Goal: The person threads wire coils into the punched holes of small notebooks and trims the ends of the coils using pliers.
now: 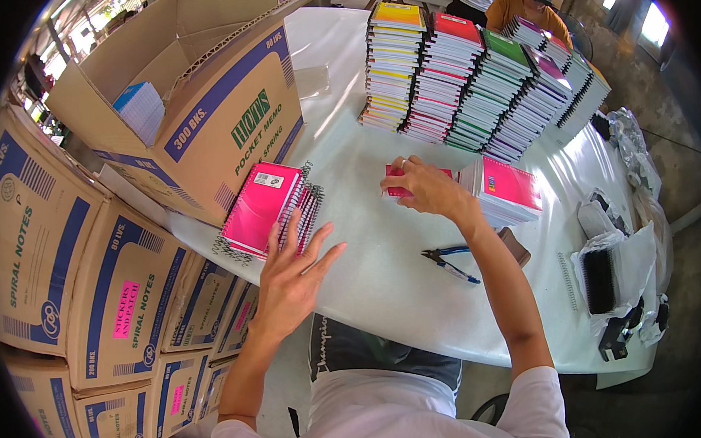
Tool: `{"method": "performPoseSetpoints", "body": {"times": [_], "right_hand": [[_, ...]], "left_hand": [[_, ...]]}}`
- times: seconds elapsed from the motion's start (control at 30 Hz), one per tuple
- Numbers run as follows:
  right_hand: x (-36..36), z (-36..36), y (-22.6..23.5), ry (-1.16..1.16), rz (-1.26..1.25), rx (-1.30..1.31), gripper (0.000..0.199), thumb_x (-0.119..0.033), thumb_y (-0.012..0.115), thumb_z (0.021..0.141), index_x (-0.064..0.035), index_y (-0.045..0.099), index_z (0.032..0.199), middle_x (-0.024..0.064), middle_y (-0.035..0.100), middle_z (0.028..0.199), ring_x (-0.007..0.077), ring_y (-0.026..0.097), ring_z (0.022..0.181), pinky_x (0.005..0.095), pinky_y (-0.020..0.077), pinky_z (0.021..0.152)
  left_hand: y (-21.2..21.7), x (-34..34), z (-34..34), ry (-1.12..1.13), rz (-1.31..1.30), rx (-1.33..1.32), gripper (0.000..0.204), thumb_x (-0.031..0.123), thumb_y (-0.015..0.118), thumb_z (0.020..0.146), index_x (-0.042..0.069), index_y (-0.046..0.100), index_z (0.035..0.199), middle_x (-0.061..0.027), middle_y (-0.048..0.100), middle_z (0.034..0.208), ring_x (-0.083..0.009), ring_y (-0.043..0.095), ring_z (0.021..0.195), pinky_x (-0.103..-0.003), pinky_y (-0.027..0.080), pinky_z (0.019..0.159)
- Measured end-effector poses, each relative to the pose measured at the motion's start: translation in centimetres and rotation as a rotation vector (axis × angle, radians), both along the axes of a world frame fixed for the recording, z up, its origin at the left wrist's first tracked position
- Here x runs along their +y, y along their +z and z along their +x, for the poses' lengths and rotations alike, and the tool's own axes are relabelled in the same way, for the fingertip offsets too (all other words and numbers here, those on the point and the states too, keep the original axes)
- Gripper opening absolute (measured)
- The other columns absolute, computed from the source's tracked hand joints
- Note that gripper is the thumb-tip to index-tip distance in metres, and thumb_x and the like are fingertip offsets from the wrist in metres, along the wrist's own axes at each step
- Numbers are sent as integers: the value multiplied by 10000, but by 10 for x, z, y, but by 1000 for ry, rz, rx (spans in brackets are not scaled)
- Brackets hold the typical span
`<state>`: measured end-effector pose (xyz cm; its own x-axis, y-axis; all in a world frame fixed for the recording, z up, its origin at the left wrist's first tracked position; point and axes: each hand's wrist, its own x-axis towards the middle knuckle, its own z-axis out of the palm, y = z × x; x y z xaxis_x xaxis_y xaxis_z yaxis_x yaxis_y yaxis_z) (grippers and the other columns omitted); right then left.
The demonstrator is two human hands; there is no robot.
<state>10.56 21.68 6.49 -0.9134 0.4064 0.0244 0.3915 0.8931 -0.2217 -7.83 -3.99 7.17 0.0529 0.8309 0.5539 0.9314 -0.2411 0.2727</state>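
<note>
My left hand is open with fingers spread, its fingertips resting on the near edge of a small pile of pink spiral notebooks at the table's left side. My right hand lies over a small pink notebook in the middle of the white table, fingers curled on its cover. Just right of that hand sits another pile of pink-covered spiral notebooks. A pair of blue-handled pliers lies on the table near my right forearm.
Tall stacks of coloured spiral notebooks line the far side. An open cardboard box stands at the left, with stacked boxes below it. Bags of black spiral bindings lie at right. Other people sit at the far end.
</note>
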Motion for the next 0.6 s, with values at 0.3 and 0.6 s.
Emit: {"method": "performPoseSetpoints", "body": {"times": [0.3,0.6], "right_hand": [[8,-4,5,74,-14,-38,333,-78,744,796,-181,656,1101,98,560,1217,305,546,1141,424,517,912],[21,-2,4,132,-124,-10,334,-102,732,804,-169,640,1118,101,555,1215,319,540,1139,415,490,963]], "left_hand": [[-15,2,7,-79,-25,-9,530,-66,640,741,137,703,1226,-44,529,1457,-427,344,1426,-631,271,1124],[-19,2,12,-105,-51,-30,484,-70,640,759,115,725,1198,-70,556,1428,-431,353,1426,-611,258,1134]]}}
